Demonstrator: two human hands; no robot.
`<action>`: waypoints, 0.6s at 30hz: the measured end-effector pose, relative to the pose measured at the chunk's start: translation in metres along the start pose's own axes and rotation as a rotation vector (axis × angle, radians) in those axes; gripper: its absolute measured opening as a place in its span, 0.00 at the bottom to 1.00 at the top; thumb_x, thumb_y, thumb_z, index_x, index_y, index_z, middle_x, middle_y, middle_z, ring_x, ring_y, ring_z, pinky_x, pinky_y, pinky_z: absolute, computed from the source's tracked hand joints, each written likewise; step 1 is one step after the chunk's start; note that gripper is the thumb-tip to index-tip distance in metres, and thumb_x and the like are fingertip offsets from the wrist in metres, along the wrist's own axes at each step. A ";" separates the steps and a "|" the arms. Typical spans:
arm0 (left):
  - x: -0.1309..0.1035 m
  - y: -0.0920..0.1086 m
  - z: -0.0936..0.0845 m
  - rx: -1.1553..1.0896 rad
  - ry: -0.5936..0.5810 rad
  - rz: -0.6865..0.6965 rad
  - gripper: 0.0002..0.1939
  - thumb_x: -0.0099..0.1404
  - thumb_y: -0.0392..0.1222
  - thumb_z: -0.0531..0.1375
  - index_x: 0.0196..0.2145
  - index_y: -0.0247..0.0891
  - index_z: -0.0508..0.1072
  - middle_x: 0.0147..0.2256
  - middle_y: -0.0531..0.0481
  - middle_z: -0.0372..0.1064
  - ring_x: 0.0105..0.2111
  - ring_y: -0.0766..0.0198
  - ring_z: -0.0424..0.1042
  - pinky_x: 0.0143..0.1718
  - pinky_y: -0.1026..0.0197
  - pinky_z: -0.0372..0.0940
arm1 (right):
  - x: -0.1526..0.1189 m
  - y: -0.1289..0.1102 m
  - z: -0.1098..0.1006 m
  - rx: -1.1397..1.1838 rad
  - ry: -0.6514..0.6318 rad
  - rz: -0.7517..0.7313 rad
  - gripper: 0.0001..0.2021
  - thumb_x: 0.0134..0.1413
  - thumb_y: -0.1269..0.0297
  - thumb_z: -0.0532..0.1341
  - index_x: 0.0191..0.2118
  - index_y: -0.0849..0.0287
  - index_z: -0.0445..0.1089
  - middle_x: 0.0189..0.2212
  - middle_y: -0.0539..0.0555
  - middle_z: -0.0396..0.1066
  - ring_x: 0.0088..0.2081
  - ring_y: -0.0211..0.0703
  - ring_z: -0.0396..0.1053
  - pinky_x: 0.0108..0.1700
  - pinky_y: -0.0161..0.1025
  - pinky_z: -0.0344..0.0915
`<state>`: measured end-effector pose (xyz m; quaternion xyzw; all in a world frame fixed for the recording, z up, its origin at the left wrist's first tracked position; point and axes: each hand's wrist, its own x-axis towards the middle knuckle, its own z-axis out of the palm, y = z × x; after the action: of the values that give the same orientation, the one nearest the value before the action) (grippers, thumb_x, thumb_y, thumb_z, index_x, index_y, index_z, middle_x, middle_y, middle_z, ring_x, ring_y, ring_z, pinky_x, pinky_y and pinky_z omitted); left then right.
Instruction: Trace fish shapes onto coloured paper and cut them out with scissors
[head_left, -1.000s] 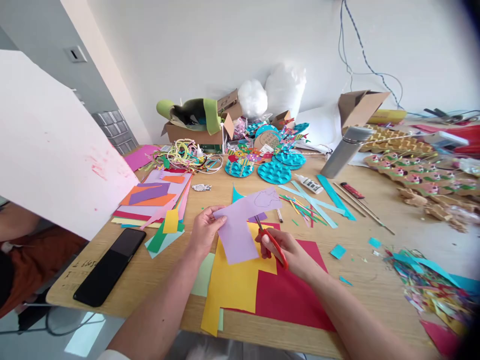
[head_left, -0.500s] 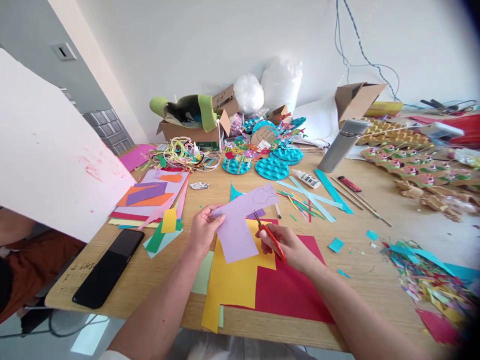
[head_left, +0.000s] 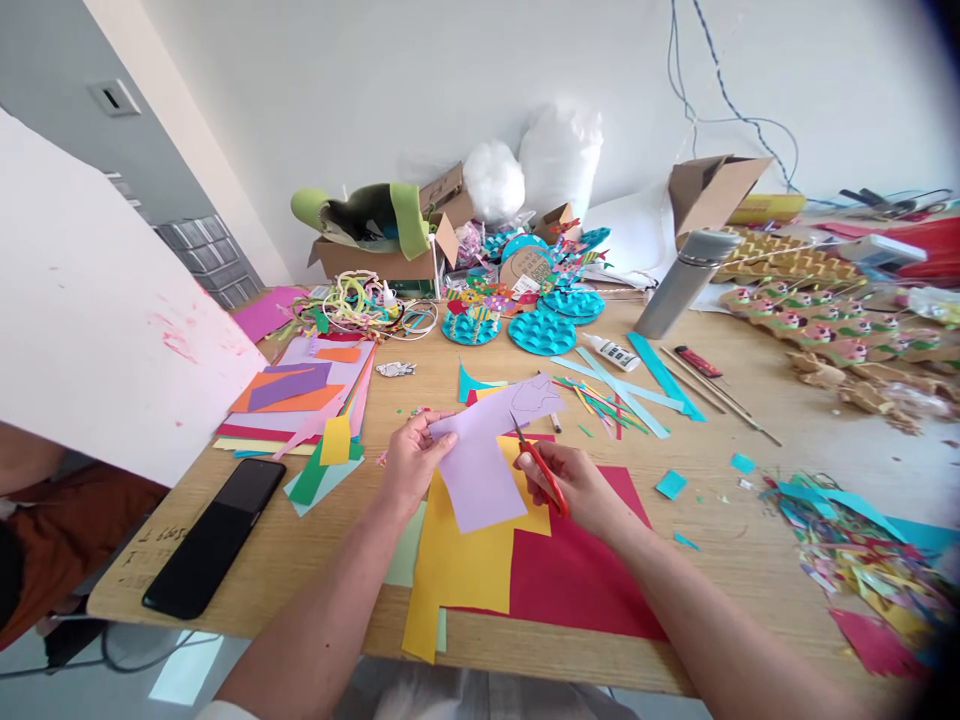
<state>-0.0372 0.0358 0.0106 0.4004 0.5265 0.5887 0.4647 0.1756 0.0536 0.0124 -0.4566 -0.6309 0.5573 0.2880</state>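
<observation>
My left hand (head_left: 417, 452) pinches the left edge of a lilac sheet of paper (head_left: 484, 480) between thumb and fingers, holding it above the table. A pencil-like outline is drawn on the arm of the sheet that reaches to the right. In my right hand (head_left: 564, 478) is a pair of scissors (head_left: 546, 478) with red handles, its tips at the sheet's inner corner, below the outline. Whether the blades touch the paper I cannot tell. Beneath both hands lie a cut yellow sheet (head_left: 465, 565) and a dark red sheet (head_left: 585, 580).
A phone (head_left: 214, 540) and stacked coloured paper (head_left: 300, 385) lie at left. Behind are turquoise egg-carton pieces (head_left: 541, 333) and a glue bottle (head_left: 611, 352). A grey flask (head_left: 682, 285) stands at right, with a heap of paper scraps (head_left: 862, 560) nearer. A person's brown clothing (head_left: 82, 540) shows at far left.
The lilac sheet has shifted slightly right, its right arm now over the scissor tips' side. The scissors have come up close against its inner corner. Both hands keep their hold.
</observation>
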 end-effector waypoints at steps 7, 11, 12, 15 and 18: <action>-0.001 0.000 0.000 0.002 -0.006 0.002 0.20 0.47 0.44 0.69 0.38 0.36 0.75 0.33 0.49 0.75 0.32 0.63 0.73 0.34 0.64 0.65 | -0.001 0.000 0.001 -0.031 0.037 0.075 0.28 0.45 0.34 0.60 0.26 0.59 0.63 0.15 0.47 0.62 0.16 0.34 0.60 0.19 0.34 0.55; -0.002 0.000 0.001 0.001 -0.035 -0.021 0.20 0.48 0.43 0.68 0.40 0.36 0.75 0.32 0.49 0.76 0.30 0.64 0.72 0.32 0.64 0.65 | 0.000 0.002 0.001 -0.011 0.021 0.036 0.27 0.48 0.35 0.59 0.27 0.59 0.64 0.17 0.48 0.65 0.18 0.36 0.64 0.22 0.35 0.60; -0.002 0.000 0.001 -0.002 -0.043 -0.033 0.20 0.48 0.42 0.68 0.40 0.36 0.75 0.32 0.49 0.76 0.29 0.64 0.72 0.31 0.64 0.65 | 0.000 0.003 0.001 -0.002 0.018 0.035 0.27 0.48 0.35 0.59 0.28 0.60 0.64 0.17 0.49 0.65 0.19 0.36 0.64 0.23 0.35 0.61; -0.003 0.000 0.002 -0.001 -0.064 -0.067 0.21 0.48 0.41 0.68 0.41 0.37 0.75 0.31 0.50 0.76 0.28 0.64 0.72 0.30 0.64 0.65 | 0.002 0.005 0.002 0.014 0.015 0.033 0.27 0.48 0.35 0.59 0.28 0.60 0.64 0.17 0.49 0.66 0.19 0.37 0.65 0.23 0.35 0.61; -0.003 0.001 0.003 0.004 -0.063 -0.069 0.21 0.48 0.41 0.68 0.41 0.37 0.75 0.31 0.50 0.76 0.28 0.65 0.72 0.30 0.64 0.64 | 0.002 0.006 0.002 0.019 0.021 0.039 0.28 0.47 0.34 0.59 0.27 0.59 0.64 0.17 0.48 0.65 0.19 0.36 0.64 0.23 0.35 0.61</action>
<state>-0.0339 0.0331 0.0115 0.4013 0.5263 0.5582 0.5004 0.1745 0.0538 0.0062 -0.4721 -0.6133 0.5639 0.2880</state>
